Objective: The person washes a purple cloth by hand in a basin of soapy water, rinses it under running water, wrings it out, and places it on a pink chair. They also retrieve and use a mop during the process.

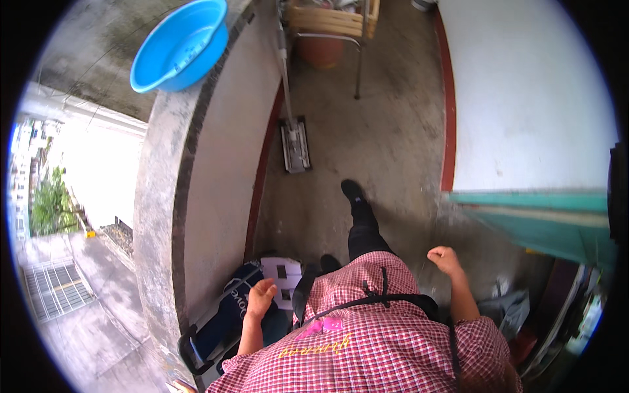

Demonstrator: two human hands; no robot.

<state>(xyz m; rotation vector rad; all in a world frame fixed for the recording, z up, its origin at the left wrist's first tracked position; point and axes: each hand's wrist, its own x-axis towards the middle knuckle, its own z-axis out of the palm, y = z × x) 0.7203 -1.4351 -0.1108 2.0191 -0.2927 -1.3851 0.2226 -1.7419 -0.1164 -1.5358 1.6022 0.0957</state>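
My left hand (261, 298) hangs in the air at my left side, its fingers loosely bent with small gaps and nothing visible in them. Below and beside it are a dark blue bag (229, 308) with white lettering and a pale board with square cut-outs (285, 275). My right hand (447, 261) is held out at my right side, curled into a loose fist over the concrete floor, with nothing showing in it. I wear a red checked apron (386, 327) tied with a black strap. One dark-shod foot (352, 190) is forward.
A blue basin (180, 46) rests on the low wall's ledge (160, 150) at left. A flat mop (295, 145) leans along that wall. Ahead stands a wooden-slatted chair (327, 21), with a reddish round pot (320, 51) beneath. A teal door edge (544, 223) juts from the right.
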